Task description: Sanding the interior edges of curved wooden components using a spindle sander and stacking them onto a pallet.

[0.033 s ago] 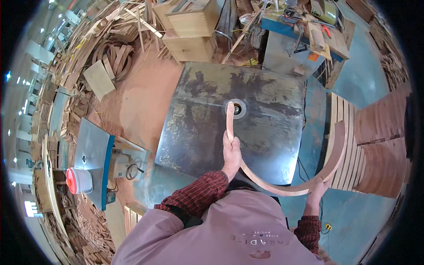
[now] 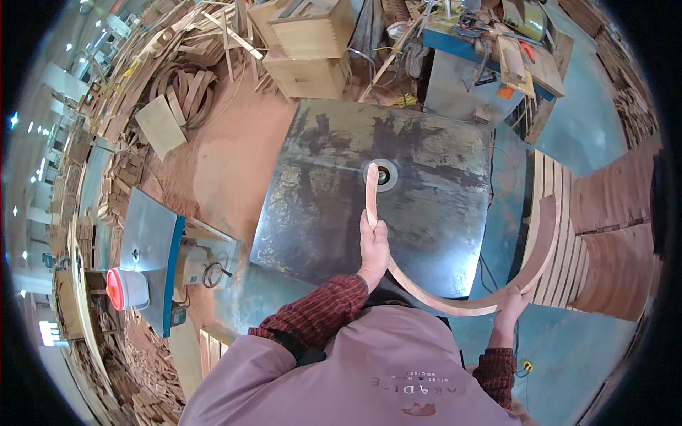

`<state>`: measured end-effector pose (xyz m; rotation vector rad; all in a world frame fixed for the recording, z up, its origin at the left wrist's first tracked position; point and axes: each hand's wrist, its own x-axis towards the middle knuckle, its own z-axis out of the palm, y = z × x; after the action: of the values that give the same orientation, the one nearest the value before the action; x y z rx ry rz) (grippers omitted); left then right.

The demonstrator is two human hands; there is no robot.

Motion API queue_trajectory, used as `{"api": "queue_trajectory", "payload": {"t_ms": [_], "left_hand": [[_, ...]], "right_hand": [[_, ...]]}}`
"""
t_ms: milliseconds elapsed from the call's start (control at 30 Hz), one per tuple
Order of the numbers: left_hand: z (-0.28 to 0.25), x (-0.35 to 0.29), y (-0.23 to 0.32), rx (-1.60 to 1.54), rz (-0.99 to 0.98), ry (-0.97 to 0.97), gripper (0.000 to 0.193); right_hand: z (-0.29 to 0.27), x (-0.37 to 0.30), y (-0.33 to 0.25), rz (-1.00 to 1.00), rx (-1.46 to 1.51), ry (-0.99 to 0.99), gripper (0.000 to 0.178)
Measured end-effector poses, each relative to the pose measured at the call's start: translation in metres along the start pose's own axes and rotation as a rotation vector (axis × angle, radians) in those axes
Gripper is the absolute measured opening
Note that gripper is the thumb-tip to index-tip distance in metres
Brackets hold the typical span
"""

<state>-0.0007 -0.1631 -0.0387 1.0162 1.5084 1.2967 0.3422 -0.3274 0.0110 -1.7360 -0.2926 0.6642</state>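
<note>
Head view: A person in a smooth mauve apron [image 2: 334, 369] and red-and-dark checked sleeves [image 2: 312, 305] stood at a broad, four-sided metal table [image 2: 440, 199], its dark surface mottled with worn, dull patches and a bright sheen near the front corners.

Curved strip: A pinkish-brown curved wooden strip [image 2: 458, 307] swept in a wide, open U from above the tabletop, past the person's front and up on the right, where a broader flat face showed.

Left tip: One end of the strip overlapped the left side of a pale metal ring [image 2: 391, 183] around a round opening in the table.

Left hand: The left hand [image 2: 374, 252] closed over the strip below that end, thumb on one side and forefinger on the other, the wood running forward between them; the remaining fingers were hidden.

Right hand: The right hand [image 2: 513, 307] gripped the outer side of the far bend, the wood passing along the inner side of its bent fingers; how far they wrapped underneath could not be told.

Right-hand stack: Pale, straight slats [image 2: 568, 206] lay side by side beyond the strip's other end, next to wide reddish boards [image 2: 611, 192].

Side table: At left, a translucent tub [image 2: 135, 291] with a red lid [image 2: 114, 290] rested on a blue-edged metal side table [image 2: 153, 231].
</note>
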Motion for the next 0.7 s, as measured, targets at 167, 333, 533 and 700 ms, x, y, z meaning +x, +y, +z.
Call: {"api": "queue_trajectory", "payload": {"t_ms": [167,333,533,700], "left_hand": [[-0.003,0.006,-0.007,-0.013,-0.054,-0.047,0.058],[-0.002,0.015,0.015,-0.036,-0.1,-0.105,0.063],[0.003,0.03,0.03,-0.038,-0.111,-0.137,0.063],[0.009,0.046,0.017,0.016,-0.038,-0.104,0.06]], "right_hand": [[0.009,0.001,-0.002,-0.065,0.024,0.002,0.044],[0.018,0.0,-0.007,-0.068,0.027,0.006,0.048],[0.024,0.005,-0.005,-0.046,0.024,0.011,0.052],[0.036,0.006,-0.01,-0.026,0.03,0.021,0.055]]}}
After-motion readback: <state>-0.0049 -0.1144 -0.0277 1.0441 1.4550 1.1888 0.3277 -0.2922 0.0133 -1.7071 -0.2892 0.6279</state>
